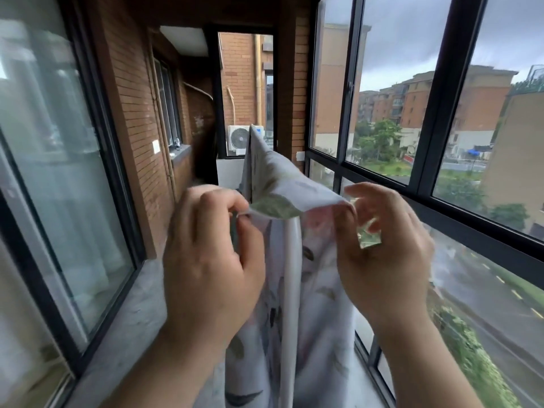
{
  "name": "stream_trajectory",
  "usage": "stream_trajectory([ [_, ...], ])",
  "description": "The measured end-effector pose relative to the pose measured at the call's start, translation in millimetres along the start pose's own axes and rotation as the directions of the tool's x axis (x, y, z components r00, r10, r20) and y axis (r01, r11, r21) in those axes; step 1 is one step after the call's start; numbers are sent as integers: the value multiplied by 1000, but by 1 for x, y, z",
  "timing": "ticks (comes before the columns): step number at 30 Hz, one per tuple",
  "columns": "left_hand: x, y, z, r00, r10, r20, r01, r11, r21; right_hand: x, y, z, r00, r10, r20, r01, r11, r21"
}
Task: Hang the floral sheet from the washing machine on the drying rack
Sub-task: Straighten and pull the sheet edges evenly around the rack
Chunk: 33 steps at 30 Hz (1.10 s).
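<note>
plainly, the sheet [282, 184] lies draped over the rack bar [291, 290] at centre frame. the left hand [212, 260] and right hand [382, 254] each pinch its top edge with curled fingers. an uneven pull could drag it off one side.

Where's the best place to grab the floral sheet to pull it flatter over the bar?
Pinch the floral sheet along its raised near top edge, on either side of the white rack bar, coming from the near end as the left hand and right hand do. There it lifts off the bar; lower down it hangs slack.
</note>
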<state>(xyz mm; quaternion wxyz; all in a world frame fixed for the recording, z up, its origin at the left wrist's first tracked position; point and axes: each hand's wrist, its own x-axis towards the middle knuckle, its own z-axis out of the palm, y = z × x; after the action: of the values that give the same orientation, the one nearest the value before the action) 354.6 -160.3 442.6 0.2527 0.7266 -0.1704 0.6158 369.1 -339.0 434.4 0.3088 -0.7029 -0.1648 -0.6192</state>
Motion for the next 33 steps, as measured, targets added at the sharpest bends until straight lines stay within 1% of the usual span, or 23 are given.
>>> stream_trajectory([
  [1, -5, 6, 3, 998, -48, 34, 49, 999, -2, -5, -2, 3, 993, 68, 93, -68, 998, 5],
  [3, -12, 11, 8, 982, -117, 146, 114, 993, 32, -15, -1, 11, 937, 216, 276, -215, 976, -35],
  [4, -13, 12, 10, 965, -152, 211, 144, 988, 53, -19, 0, 13, 912, 260, 318, -262, 964, -37],
  [5, -10, 12, 11, 947, -178, 268, 166, 984, 66, -19, 1, 14, 905, 273, 327, -283, 959, -17],
  [7, -2, 10, 10, 933, -171, 316, 165, 985, 45, -15, 1, 10, 920, 237, 312, -264, 963, 50],
  [10, 12, 6, 2, 963, -109, 245, 103, 994, 37, -2, 6, -1, 938, 213, 274, -243, 967, 79],
  [12, 16, 9, -3, 975, -101, 196, 81, 991, 106, 5, 10, -7, 956, 202, 214, -208, 978, 4],
  [14, 12, 16, -3, 976, -94, 195, 62, 984, 164, 4, 4, -10, 971, 151, 187, -143, 988, -54],
  [16, 8, 22, 2, 968, -95, 233, 56, 984, 169, -1, -7, -6, 968, 123, 220, -104, 990, -97],
  [18, 9, 23, 5, 963, -91, 254, 54, 988, 147, -6, -14, 1, 955, 138, 263, -96, 981, -167],
  [24, 27, 23, -1, 949, -89, 303, 22, 976, 217, 1, -20, 16, 963, 89, 253, -18, 962, -273],
  [27, 28, 25, -3, 953, -100, 286, 21, 964, 266, 2, -25, 22, 949, 152, 277, -69, 955, -287],
  [30, 28, 30, -2, 963, -101, 251, 31, 962, 271, -4, -32, 28, 911, 193, 365, -115, 967, -225],
  [31, 28, 30, -2, 967, -97, 236, 34, 966, 258, -4, -33, 27, 907, 188, 376, -113, 971, -211],
  [33, 29, 30, -2, 972, -92, 215, 39, 970, 240, -2, -32, 20, 921, 162, 354, -72, 965, -254],
])
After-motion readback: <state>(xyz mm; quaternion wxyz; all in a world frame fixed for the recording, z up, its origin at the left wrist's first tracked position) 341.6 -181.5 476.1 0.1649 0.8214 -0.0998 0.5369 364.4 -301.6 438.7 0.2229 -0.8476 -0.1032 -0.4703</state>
